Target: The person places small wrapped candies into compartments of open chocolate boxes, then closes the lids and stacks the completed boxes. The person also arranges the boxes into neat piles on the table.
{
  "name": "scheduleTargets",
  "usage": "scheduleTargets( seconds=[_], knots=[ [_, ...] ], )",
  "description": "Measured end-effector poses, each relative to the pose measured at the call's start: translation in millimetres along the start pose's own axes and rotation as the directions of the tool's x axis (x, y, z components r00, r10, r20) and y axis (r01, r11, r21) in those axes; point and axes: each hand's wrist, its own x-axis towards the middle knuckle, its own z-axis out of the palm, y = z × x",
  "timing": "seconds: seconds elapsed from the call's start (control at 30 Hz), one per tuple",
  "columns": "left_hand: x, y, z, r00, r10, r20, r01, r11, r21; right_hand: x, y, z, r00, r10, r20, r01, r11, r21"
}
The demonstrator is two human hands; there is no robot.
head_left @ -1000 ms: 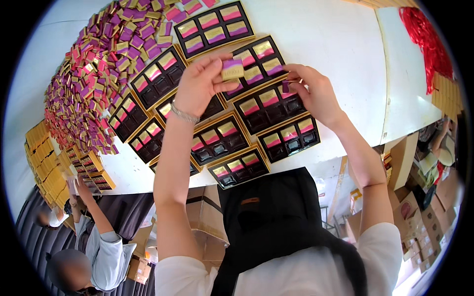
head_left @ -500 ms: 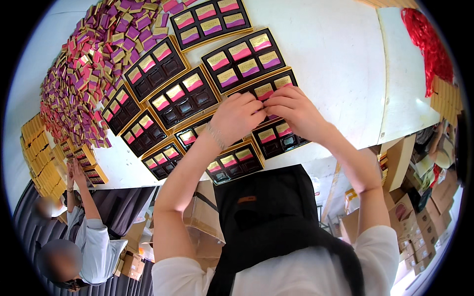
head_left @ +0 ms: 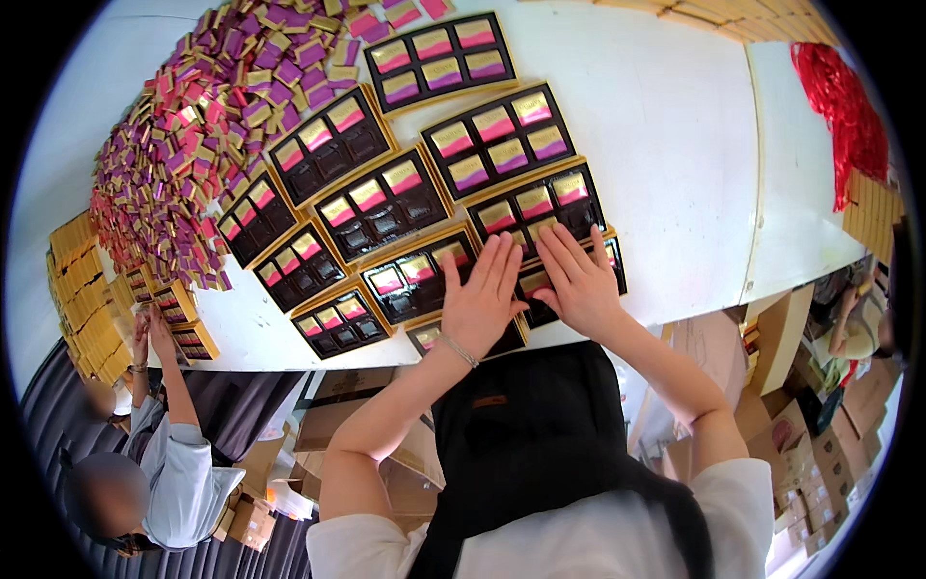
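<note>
My left hand (head_left: 484,292) lies flat with its fingers stretched out, its fingertips at the lower edge of a black-trayed box (head_left: 571,188). Beside it my right hand (head_left: 582,288) is spread the same way, fingertips on that box's lower row. Gold-and-pink wrapped chocolates fill the box's upper row; my fingers partly hide the lower one. Nothing shows in either hand. Beneath my palms are more boxes, largely covered. Just beyond stands a box (head_left: 494,137) with both rows filled, pink-marked above and purple-marked below. Left of my hands, a box (head_left: 383,205) has chocolates only in its upper row.
A big heap of wrapped chocolates (head_left: 193,116) covers the table's far left. Another filled box (head_left: 441,60) stands at the back. Red ribbon (head_left: 839,116) lies far right. At the left, a co-worker's hands (head_left: 154,333) are near small boxes; stacked gold boxes (head_left: 82,289) stand beyond.
My hands were pinched together over the box; now they are flat, fingers extended, and nearer to me. Its upper row has come into sight. The whole view has shifted slightly.
</note>
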Motion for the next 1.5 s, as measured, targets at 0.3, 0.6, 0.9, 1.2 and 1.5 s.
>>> scheduleTargets(
  seconds=[0.3, 0.6, 0.9, 1.2, 1.5],
  knots=[
    [11, -13, -18, 0.994, 0.027, -0.104, -0.031, 0.999, -0.042, 248, 75, -57, 0.772, -0.055, -0.633, 0.120, 0.991, 0.061],
    [243, -251, -107, 0.782, -0.163, -0.601, 0.160, 0.985, -0.059, 450, 126, -13, 0.854, 0.029, -0.519, -0.232, 0.915, -0.330],
    [263, -233, -121, 0.806, 0.006, -0.593, 0.011, 1.000, 0.025, 361, 108, -56, 0.932, 0.215, -0.292, -0.031, 0.849, 0.527],
    [107, -106, -116, 0.902, -0.234, -0.362, -0.276, 0.330, -0.903, 176, 75, -94, 0.932, 0.355, 0.073, -0.081, 0.009, 0.997],
    [4, 3, -14, 0.993, 0.080, -0.082, -0.112, 0.555, -0.824, 39, 47, -14, 0.742, 0.666, -0.075, -0.369, 0.500, 0.783]
  ],
)
